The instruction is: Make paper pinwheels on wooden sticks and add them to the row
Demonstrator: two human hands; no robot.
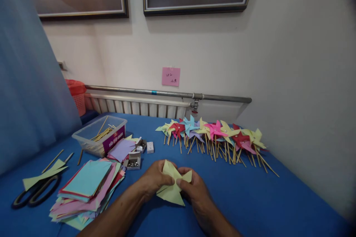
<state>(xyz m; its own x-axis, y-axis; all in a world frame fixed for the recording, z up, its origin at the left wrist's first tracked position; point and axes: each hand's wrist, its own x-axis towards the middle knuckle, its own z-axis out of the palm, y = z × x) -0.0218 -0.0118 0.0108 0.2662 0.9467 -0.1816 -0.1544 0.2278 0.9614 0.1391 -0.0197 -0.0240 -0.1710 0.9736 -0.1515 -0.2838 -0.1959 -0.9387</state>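
Both hands meet over the blue tabletop [250, 200], pinching a pale yellow-green paper piece [172, 187] folded into pinwheel points. My left hand [154, 179] grips its left side with closed fingers. My right hand [193, 189] pinches its middle and right side. A row of finished paper pinwheels on wooden sticks [214, 135] lies beyond the hands toward the wall. A stack of coloured paper squares [89, 189] sits to the left of my left forearm.
Black-handled scissors [35, 192] lie at far left under yellow paper scraps. A clear plastic box of wooden sticks [100, 137] stands behind the paper stack. Small open boxes of pins [133, 161] sit between the stack and my hands. A radiator pipe [167, 93] runs along the wall.
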